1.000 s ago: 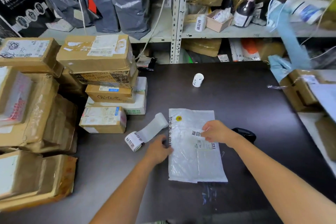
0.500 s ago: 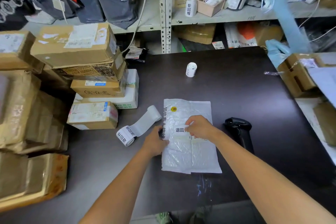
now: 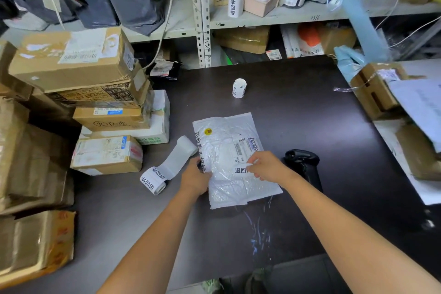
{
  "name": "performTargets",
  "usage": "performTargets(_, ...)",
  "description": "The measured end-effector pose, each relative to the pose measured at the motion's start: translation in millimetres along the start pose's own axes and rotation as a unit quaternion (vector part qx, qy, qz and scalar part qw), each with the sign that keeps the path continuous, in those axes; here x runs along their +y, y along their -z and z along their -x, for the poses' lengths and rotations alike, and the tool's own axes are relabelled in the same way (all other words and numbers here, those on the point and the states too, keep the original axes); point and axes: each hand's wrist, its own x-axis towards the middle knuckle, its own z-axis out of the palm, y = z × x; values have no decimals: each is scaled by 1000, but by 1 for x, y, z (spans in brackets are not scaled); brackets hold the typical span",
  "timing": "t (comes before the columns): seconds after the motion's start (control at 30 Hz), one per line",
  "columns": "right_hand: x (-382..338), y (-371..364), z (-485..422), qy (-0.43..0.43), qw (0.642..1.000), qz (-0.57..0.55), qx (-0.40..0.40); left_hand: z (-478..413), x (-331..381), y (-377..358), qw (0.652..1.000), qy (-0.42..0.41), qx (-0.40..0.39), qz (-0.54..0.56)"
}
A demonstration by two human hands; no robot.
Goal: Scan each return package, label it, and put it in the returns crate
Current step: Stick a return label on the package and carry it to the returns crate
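A white plastic mailer package (image 3: pixel 224 150) lies flat on the dark table (image 3: pixel 298 112), slightly turned. My left hand (image 3: pixel 194 178) grips its left edge. My right hand (image 3: pixel 268 166) pinches the right end of a white return label (image 3: pixel 240 170) with black characters, which lies on the package's middle just below its printed shipping label (image 3: pixel 245 148). A partly unrolled label roll (image 3: pixel 167 167) lies to the left of the package. The black handheld scanner (image 3: pixel 303 162) rests on the table right of my right hand.
Stacked cardboard parcels (image 3: pixel 100 103) fill the table's left side. A second label roll (image 3: pixel 239 88) stands upright behind the package. An open cardboard box (image 3: pixel 374 88) and papers sit at the right edge. Shelves with grey bags and boxes run along the back.
The return label and my right hand now sit lower on the package, uncovering the printed shipping label. My left hand stays at the package's left edge.
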Motion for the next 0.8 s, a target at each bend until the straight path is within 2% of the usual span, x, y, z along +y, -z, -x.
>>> performTargets(0.33, 8, -9, -3, 41, 992, 109, 43, -9, -5, 1, 1000, -22, -5, -8)
performTargets(0.5, 1, -12, 3, 53, 963, 253, 70, -7, -1, 1, 1000, -22, -3, -12)
performTargets(0.7, 15, 10, 0, 9, 967, 223, 123, -8, -3, 1, 1000, -14, -6, -18)
performTargets(0.8, 21, 13, -5, 13, 974, 188, 123, -2, 1, 0, 1000, -7, 2, -14)
